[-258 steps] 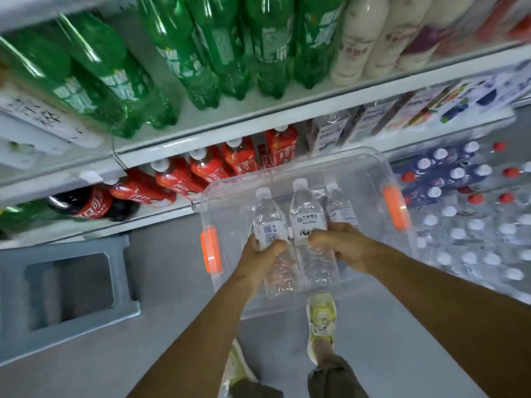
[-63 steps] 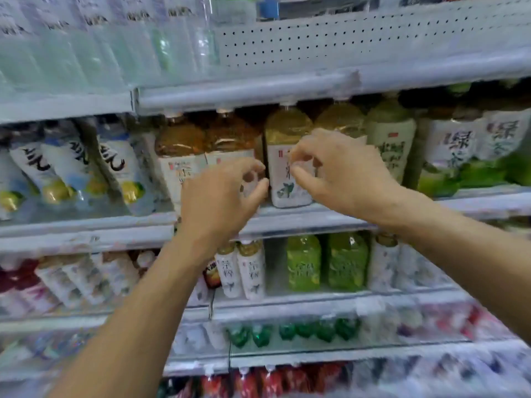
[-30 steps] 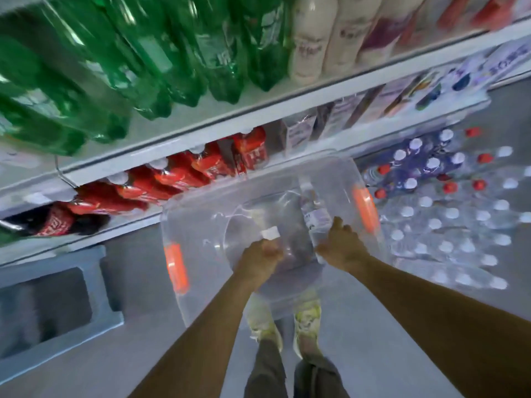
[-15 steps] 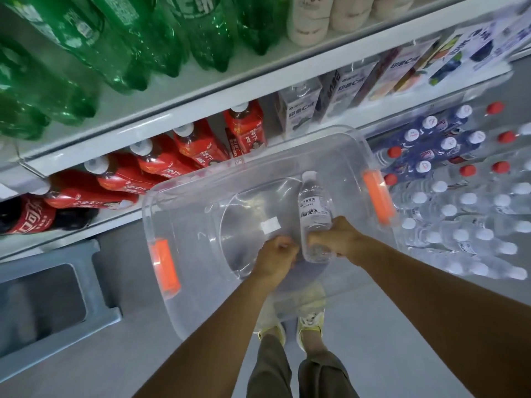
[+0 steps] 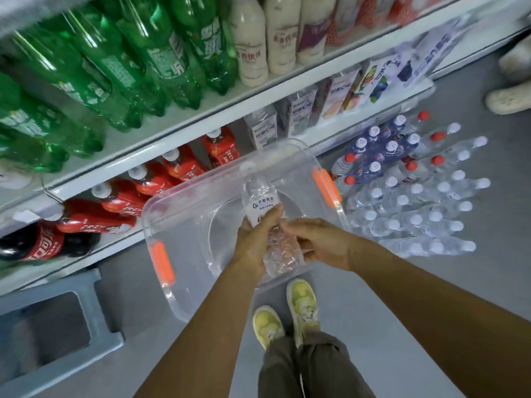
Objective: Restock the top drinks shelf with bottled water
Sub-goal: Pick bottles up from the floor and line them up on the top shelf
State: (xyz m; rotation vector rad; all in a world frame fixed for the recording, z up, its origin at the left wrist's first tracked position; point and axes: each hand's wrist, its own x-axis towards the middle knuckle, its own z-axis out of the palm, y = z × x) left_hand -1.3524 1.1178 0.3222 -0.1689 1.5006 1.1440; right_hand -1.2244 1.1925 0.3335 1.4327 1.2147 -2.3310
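Olive trousers (image 5: 301,366) and yellow-green shoes (image 5: 301,303) are seen lowest in frame, on grey floor (image 5: 431,297). Both bare forearms are stretched forward. One water bottle (image 5: 260,196) is held by both hands inside the outline of the clear bin (image 5: 186,225), tilted, with its cap aimed at the shelving. Whether the bottle touches the bin's base cannot be told. The left hand (image 5: 253,242) is wrapped round the bottle from the left, thumb laid across the label's lower edge. The right hand (image 5: 319,242) is curled round the ribbed lower body from the right. No other bottle is seen in the bin; orange handles (image 5: 163,264) are fitted at both its short ends. A grey stool (image 5: 57,326) is set on the floor to the left. Shrink-wrapped water packs (image 5: 416,214) are stacked just right of the bin. Beyond, red-label bottles (image 5: 178,170) and cartons (image 5: 298,113) are lined on the bottom shelf. Green bottles (image 5: 129,61) and cream bottles (image 5: 250,44) are ranged on the shelf above.
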